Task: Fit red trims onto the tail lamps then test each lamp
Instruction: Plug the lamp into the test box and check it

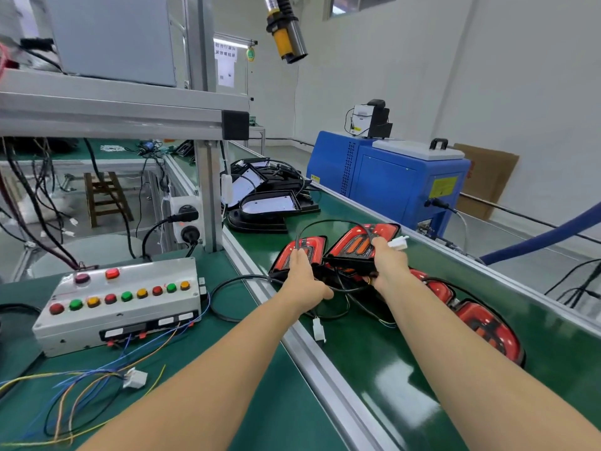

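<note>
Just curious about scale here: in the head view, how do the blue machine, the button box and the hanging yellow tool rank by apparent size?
1. Blue machine
2. Button box, though it sits nearer the camera, so true sizes are unsure
3. Yellow tool, clearly smallest

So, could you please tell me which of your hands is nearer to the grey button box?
Left. The left hand grips a red tail lamp just right of the button box; the right hand holds another lamp farther right.

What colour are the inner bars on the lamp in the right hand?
Orange, set in the red-lensed tail lamp; head view shows it best.
</note>
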